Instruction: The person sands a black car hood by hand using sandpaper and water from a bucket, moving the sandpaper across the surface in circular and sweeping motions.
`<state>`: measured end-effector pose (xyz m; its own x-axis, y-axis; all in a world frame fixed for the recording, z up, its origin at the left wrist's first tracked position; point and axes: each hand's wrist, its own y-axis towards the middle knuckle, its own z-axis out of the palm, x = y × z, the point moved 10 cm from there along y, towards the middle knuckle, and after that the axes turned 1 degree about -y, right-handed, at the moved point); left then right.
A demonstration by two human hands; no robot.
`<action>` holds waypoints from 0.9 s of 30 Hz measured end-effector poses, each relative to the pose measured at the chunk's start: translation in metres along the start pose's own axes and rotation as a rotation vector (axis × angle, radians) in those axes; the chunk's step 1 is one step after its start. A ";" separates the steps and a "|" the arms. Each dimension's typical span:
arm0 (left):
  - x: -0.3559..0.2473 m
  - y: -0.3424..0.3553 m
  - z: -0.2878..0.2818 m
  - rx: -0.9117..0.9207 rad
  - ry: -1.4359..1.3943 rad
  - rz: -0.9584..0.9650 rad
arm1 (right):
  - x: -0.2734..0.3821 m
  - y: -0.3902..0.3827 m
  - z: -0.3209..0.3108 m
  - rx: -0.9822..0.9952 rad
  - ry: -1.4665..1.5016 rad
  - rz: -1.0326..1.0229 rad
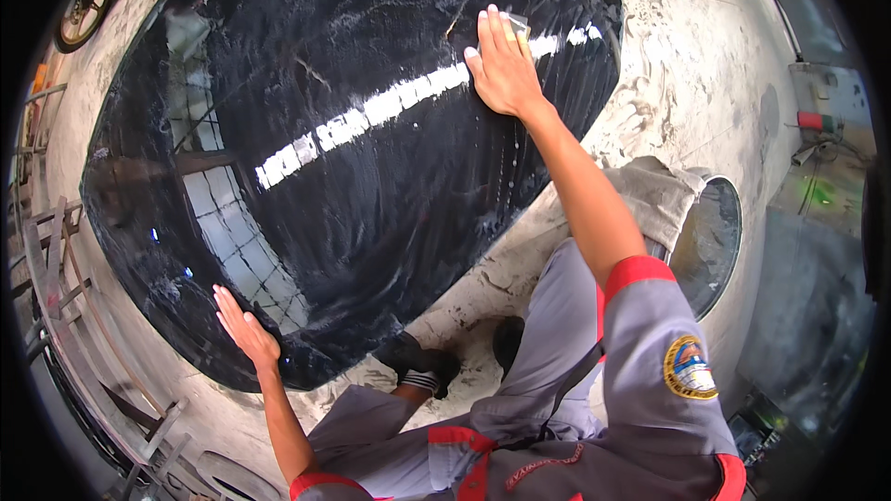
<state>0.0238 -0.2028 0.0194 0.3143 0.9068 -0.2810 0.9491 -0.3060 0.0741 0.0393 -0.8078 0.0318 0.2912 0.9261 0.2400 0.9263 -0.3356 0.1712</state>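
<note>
A large, dark, glossy panel (371, 223) with rounded edges lies in front of me, its surface streaked and wet-looking. My right hand (504, 70) rests on its far right part, fingers stretched out and thumb apart. Under the fingertips a small flat greyish piece (520, 22) sticks out on the right side; most of it is hidden, so its kind is unclear. My left hand (247, 327) lies flat at the panel's near left edge, fingers extended, holding nothing.
A broken white band of reflected light (371, 111) crosses the panel. Right of my knee stands a round container (719, 232) with a grey cloth (650, 190) over its rim. Metal frames (60, 288) line the left side. A wheel (86, 5) shows at the far left.
</note>
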 end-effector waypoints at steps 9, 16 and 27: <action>0.018 -0.007 -0.016 -0.012 0.047 -0.014 | 0.134 -0.205 0.013 0.299 0.181 -0.068; 0.001 0.002 -0.006 -0.023 -0.008 0.025 | 0.020 -0.074 -0.006 0.013 0.088 0.085; 0.006 -0.003 -0.008 -0.027 0.013 0.007 | -0.054 -0.113 -0.010 -0.135 0.006 0.269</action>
<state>0.0228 -0.1937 0.0251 0.3212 0.9084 -0.2676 0.9469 -0.3047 0.1024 -0.0836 -0.8218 0.0085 0.5200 0.8001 0.2991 0.7758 -0.5889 0.2265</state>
